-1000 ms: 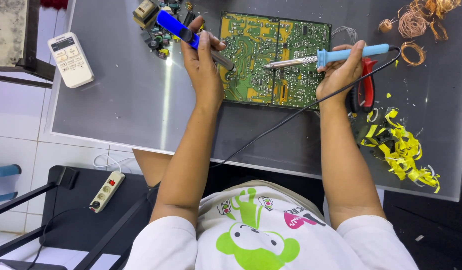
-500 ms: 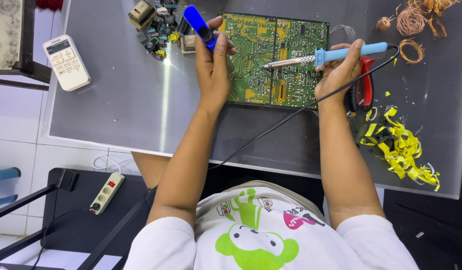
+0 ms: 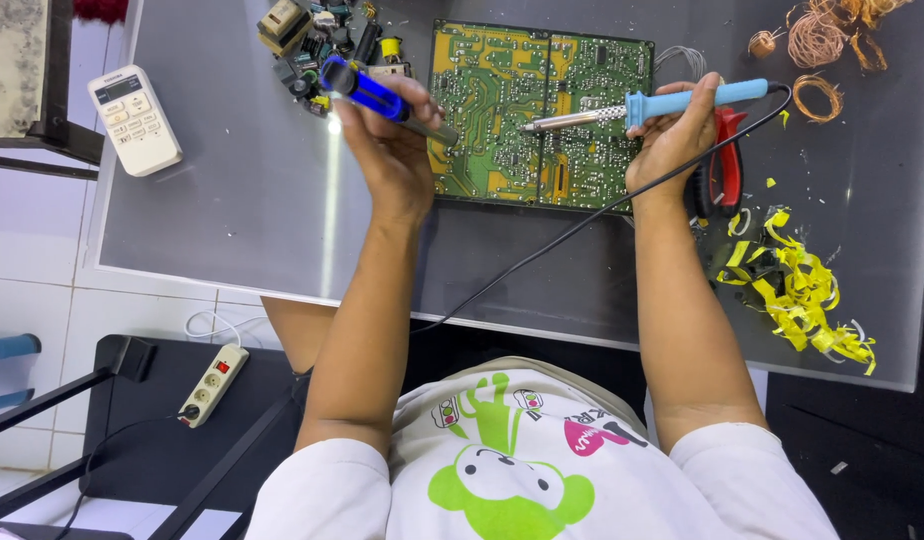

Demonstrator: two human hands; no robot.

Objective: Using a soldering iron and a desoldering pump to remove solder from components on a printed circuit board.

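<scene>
Between the hands, green circuit board [image 3: 540,115]; left [image 3: 394,150] gripping blue tool [image 3: 367,92], right [image 3: 672,135] soldering iron [image 3: 642,105].

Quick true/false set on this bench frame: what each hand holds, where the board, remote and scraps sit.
1. The right hand holds a light-blue soldering iron with its tip over the green circuit board. True.
2. The left hand is empty. False: it grips a dark-blue desoldering pump.
3. The white remote lies on top of the circuit board. False: it lies apart, at the table's far left edge.
4. Yellow tape scraps lie to the right of the right forearm. True.
5. Red-handled pliers lie beside the right hand. True.
</scene>
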